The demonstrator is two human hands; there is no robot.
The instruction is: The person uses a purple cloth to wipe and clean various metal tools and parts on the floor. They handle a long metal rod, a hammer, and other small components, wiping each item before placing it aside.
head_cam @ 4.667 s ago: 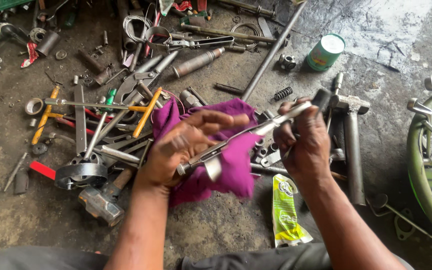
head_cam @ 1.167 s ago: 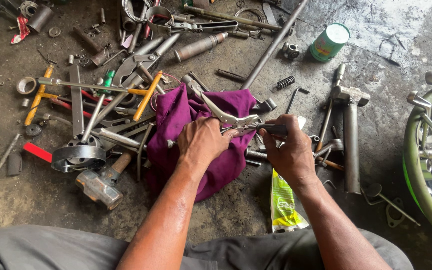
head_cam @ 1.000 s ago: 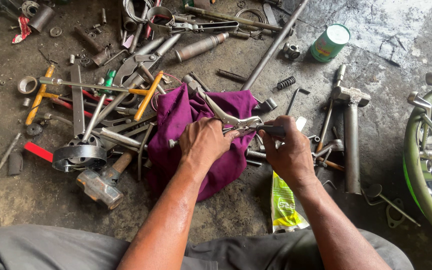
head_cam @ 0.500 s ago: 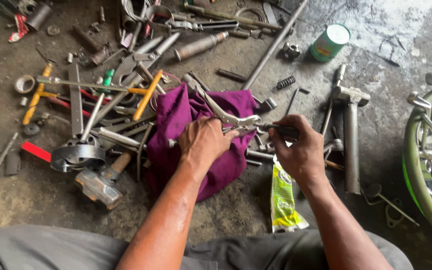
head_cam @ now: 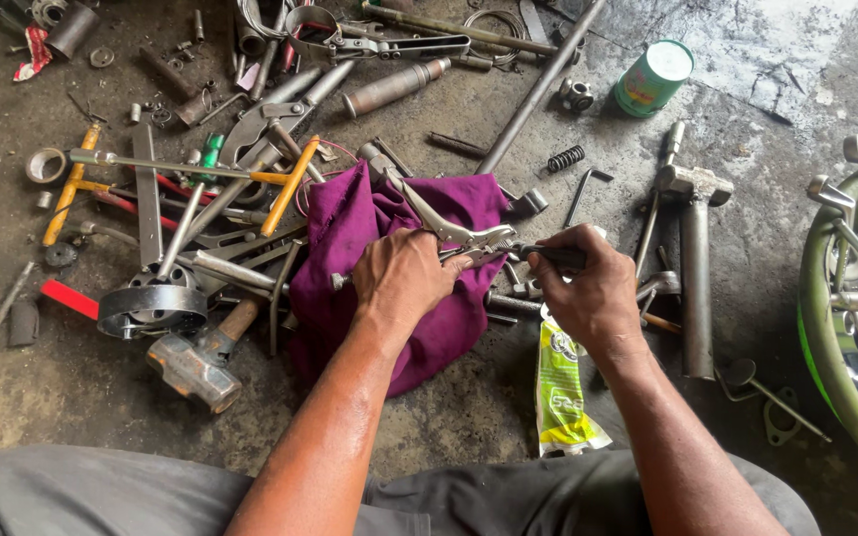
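Note:
My left hand (head_cam: 404, 283) is closed around the handles of silver locking pliers (head_cam: 439, 220), which lie over a purple cloth (head_cam: 350, 228) on the concrete floor. The pliers' jaws point right, toward my right hand (head_cam: 593, 293). That hand grips a thin dark metal rod (head_cam: 556, 254) whose end meets the jaws. A yellow-green tube (head_cam: 560, 392) lies on the floor just below my right hand. My knees in grey trousers fill the bottom edge.
Several tools are scattered at the left: a hammer (head_cam: 201, 352), a round metal band (head_cam: 146, 308), yellow-handled tools (head_cam: 290, 184), bars and pliers. A green tin (head_cam: 652, 77), a long rod (head_cam: 538, 89), a spring (head_cam: 565, 159) and a green basin of parts (head_cam: 856, 298) lie at the right.
Earlier I held a long metal piece up above the cloth. Now both hands are lower, with the locking pliers in my left hand; in the last second my right hand slid slightly right.

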